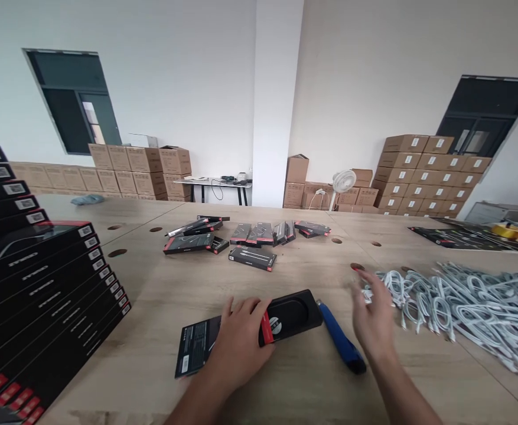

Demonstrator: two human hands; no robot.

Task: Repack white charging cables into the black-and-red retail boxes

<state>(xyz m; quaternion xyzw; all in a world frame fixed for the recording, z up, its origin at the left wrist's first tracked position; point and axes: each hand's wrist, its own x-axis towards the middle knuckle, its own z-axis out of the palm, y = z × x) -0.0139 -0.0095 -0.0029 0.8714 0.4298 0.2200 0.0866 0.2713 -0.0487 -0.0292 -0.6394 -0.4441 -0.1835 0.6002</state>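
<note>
My left hand (241,339) lies across a flat black cable box (193,347), its fingers curled over the middle. From the box's right end a black inner tray (295,313) with a red band and a round white label extends; its rounded recess shows no cable. Just right of the tray a blue utility knife (341,339) lies slanted on the table. My right hand (374,313), slightly blurred, hovers with fingers apart at the left edge of a pile of white coiled cables (445,307). Nothing shows in its grasp.
Tall stacks of black boxes (59,295) rise at the left edge. Several small black boxes (252,258) are scattered mid-table. Flat black printed sheets (458,237) and a yellow tape roll (513,233) lie at the right. Beyond the table stand cartons (418,177) and a white fan (344,181).
</note>
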